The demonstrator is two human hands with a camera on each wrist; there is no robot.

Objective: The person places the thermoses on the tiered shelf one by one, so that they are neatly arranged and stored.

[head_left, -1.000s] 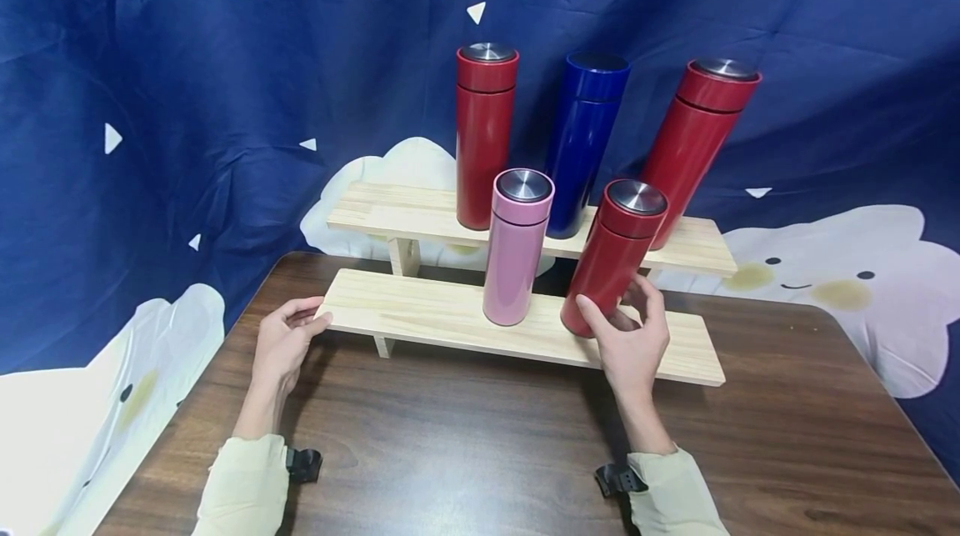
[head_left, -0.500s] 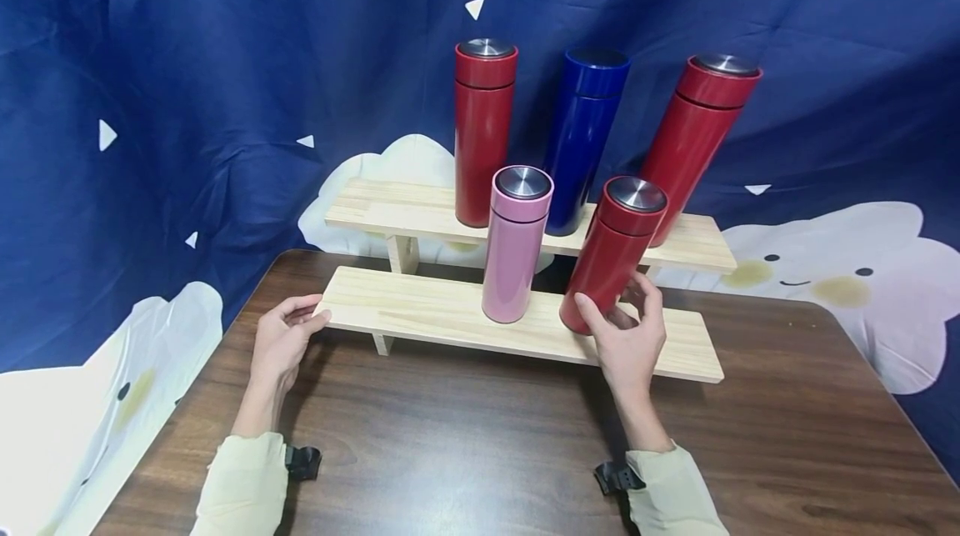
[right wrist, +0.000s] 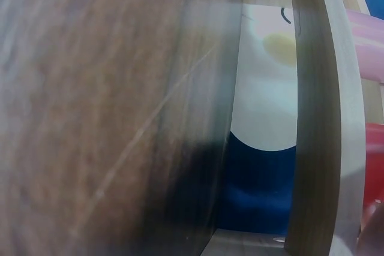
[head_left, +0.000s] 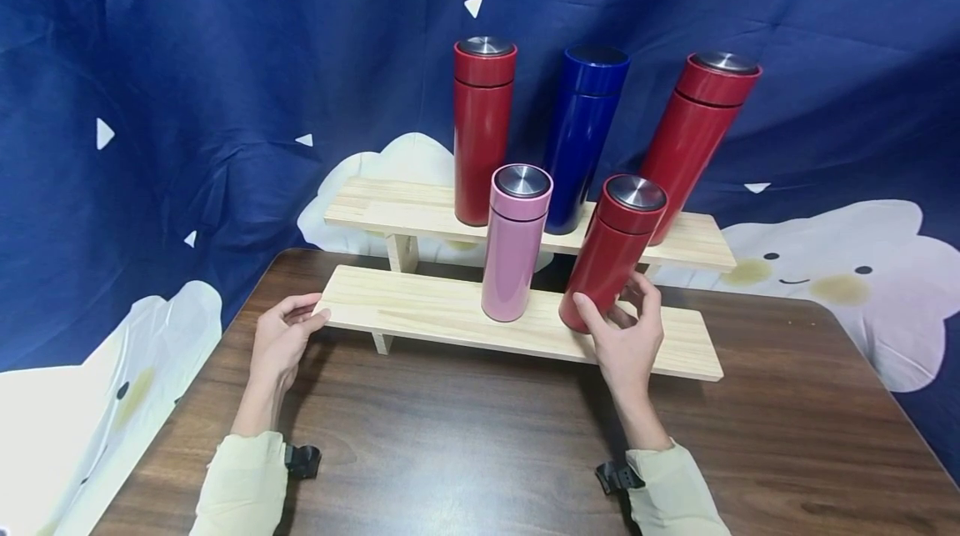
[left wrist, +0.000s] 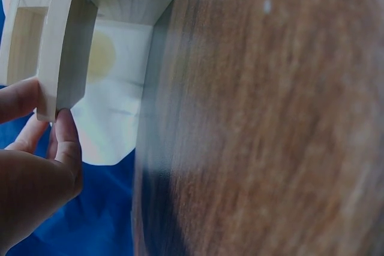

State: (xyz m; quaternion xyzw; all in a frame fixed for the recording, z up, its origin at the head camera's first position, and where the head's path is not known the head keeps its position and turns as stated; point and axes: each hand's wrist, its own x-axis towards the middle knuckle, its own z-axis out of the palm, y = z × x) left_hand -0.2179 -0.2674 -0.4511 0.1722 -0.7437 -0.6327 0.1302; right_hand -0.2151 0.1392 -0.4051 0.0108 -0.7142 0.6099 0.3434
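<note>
My left hand (head_left: 283,338) pinches the left end of the lower shelf (head_left: 420,308) of a two-tier wooden stand, thumb on top and fingers beneath; the left wrist view shows the same grip on the board (left wrist: 67,58). With thumb and fingers round its lower part, my right hand (head_left: 628,344) holds a short red thermos flask (head_left: 611,252) standing on that shelf. Left of it a pink thermos flask (head_left: 514,261) stands upright. In the right wrist view the hand is mostly out of frame, with part of the red flask (right wrist: 375,160) at the right edge.
On the upper shelf (head_left: 397,204) stand a tall red flask (head_left: 483,144), a blue flask (head_left: 588,136) and another tall red flask (head_left: 701,144). The stand rests on a brown wooden table (head_left: 450,444). Behind hangs a dark blue curtain (head_left: 300,44) with cloud prints.
The head view has shifted very slightly, so everything sits a little higher in it. Both hands keep their grips, and the flasks stay where they were.
</note>
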